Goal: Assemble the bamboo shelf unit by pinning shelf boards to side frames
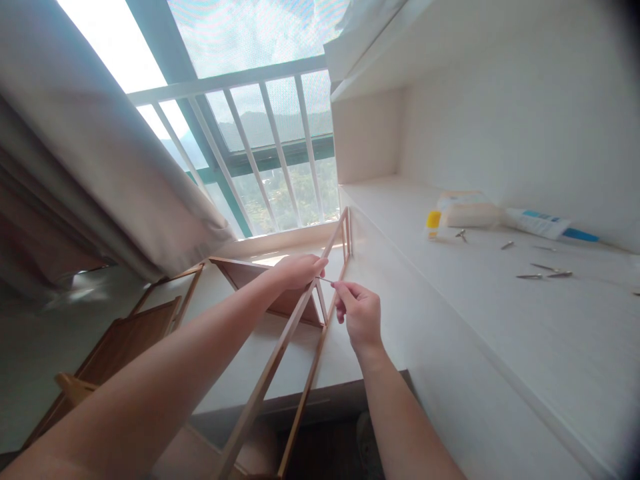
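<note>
A slim wooden rack frame (281,350) leans up in front of me, its long rails running away toward the window. My left hand (300,271) is closed on the near rail, at the level of a brown shelf panel (305,308) set between the rails. Just right of that rail, my right hand (359,312) pinches a thin metal rod (325,280) between thumb and fingertips. The rod points left at the rail by my left fingers. Whether its tip sits in a hole there is too small to tell.
On the white shelf (480,300) at right lie several metal screws (545,272), a yellow-capped item (433,224), a pale packet (470,210) and a white-and-blue tube (543,223). Another wooden piece (145,333) stands at left beneath the curtain (110,147). A railing (270,127) crosses the window.
</note>
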### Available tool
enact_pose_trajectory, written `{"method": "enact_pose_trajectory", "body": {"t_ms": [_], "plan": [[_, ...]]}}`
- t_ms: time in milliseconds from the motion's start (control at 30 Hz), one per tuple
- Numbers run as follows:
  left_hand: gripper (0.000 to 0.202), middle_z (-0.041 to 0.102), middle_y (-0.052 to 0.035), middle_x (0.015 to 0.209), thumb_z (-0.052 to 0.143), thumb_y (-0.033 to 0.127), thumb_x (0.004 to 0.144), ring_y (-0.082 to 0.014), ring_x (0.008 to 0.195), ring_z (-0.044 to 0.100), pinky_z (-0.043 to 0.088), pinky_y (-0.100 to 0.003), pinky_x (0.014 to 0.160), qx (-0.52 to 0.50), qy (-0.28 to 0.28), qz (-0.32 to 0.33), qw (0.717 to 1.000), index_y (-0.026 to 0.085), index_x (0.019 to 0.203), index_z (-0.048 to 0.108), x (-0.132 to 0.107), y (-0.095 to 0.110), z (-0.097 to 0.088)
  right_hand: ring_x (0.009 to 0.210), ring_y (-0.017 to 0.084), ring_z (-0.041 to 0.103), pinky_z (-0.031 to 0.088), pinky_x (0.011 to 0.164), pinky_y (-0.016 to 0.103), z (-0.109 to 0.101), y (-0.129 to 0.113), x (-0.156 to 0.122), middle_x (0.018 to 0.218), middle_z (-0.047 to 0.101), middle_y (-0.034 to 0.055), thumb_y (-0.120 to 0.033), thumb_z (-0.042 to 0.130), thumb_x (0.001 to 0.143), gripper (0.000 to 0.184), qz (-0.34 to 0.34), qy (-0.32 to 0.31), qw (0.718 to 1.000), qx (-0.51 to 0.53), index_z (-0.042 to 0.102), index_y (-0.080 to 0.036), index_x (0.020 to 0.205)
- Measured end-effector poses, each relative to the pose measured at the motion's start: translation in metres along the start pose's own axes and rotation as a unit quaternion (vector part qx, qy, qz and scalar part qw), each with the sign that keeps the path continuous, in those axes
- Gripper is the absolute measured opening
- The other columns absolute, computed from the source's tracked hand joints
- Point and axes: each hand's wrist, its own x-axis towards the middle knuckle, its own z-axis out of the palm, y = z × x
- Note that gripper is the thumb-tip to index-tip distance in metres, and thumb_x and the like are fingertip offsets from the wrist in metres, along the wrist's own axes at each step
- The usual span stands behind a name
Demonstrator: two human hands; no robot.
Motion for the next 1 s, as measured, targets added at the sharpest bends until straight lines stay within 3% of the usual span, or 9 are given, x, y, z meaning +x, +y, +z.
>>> {"method": "enact_pose_trajectory", "body": {"t_ms": [100, 233, 367, 567, 867, 1000], "plan": [[0.058, 0.068, -0.0033, 0.089, 0.016, 0.047, 0.093, -0.0200, 0.082, 0.060, 0.042, -0.028, 0.071, -0.002, -0.003, -0.002, 1.000, 0.024, 0.088, 0.069, 0.000, 0.001, -0.001, 0.038, 0.008, 0.040, 0.030, 0.034, 0.022, -0.002, -0.001, 0.001, 0.052, 0.049, -0.0040, -0.045, 0.063, 0.083, 0.032, 0.005, 0.013, 1.000, 0.005, 0.071, -0.014, 0.085], [0.057, 0.069, -0.0036, 0.092, 0.017, 0.046, 0.094, -0.0199, 0.085, 0.061, 0.042, -0.027, 0.074, -0.002, -0.004, 0.000, 1.000, 0.023, 0.089, 0.069, -0.001, 0.002, -0.001, 0.045, 0.010, 0.048, 0.037, 0.041, 0.022, -0.009, -0.001, 0.003, 0.057, 0.056, -0.0015, -0.044, 0.062, 0.084, 0.030, -0.053, 0.042, 0.996, -0.066, 0.072, -0.016, 0.087], [0.058, 0.069, -0.0039, 0.092, 0.017, 0.046, 0.094, -0.0203, 0.085, 0.061, 0.043, -0.027, 0.074, -0.002, 0.000, 0.002, 1.000, 0.022, 0.089, 0.069, -0.001, 0.002, -0.001, 0.055, 0.013, 0.056, 0.045, 0.051, 0.025, -0.014, -0.001, 0.003, 0.073, 0.066, 0.0033, -0.040, 0.060, 0.087, 0.026, -0.119, 0.015, 0.984, -0.130, 0.074, -0.019, 0.095], [0.059, 0.069, -0.0043, 0.092, 0.016, 0.048, 0.094, -0.0212, 0.085, 0.061, 0.043, -0.028, 0.074, -0.002, -0.001, 0.003, 1.000, 0.023, 0.090, 0.070, -0.002, 0.002, -0.001, 0.069, 0.016, 0.062, 0.049, 0.064, 0.028, -0.012, -0.002, 0.000, 0.085, 0.069, 0.0045, -0.032, 0.058, 0.090, 0.021, -0.185, -0.001, 0.967, -0.175, 0.074, -0.021, 0.098], [0.064, 0.068, -0.0049, 0.092, 0.013, 0.052, 0.094, -0.0209, 0.084, 0.060, 0.043, -0.028, 0.074, 0.001, -0.005, -0.004, 1.000, 0.023, 0.092, 0.070, -0.002, 0.003, -0.001, 0.081, 0.018, 0.064, 0.050, 0.074, 0.030, -0.014, -0.006, -0.001, 0.090, 0.068, 0.0055, -0.029, 0.053, 0.093, 0.023, -0.246, -0.011, 0.944, -0.218, 0.073, -0.022, 0.101], [0.062, 0.069, -0.0051, 0.092, 0.015, 0.051, 0.094, -0.0218, 0.084, 0.061, 0.044, -0.029, 0.075, -0.002, -0.007, -0.008, 1.000, 0.023, 0.091, 0.070, -0.003, 0.004, -0.002, 0.079, 0.018, 0.063, 0.050, 0.070, 0.030, -0.010, -0.008, -0.003, 0.089, 0.069, 0.0069, -0.032, 0.054, 0.092, 0.024, -0.231, -0.002, 0.950, -0.211, 0.074, -0.021, 0.099]]}}
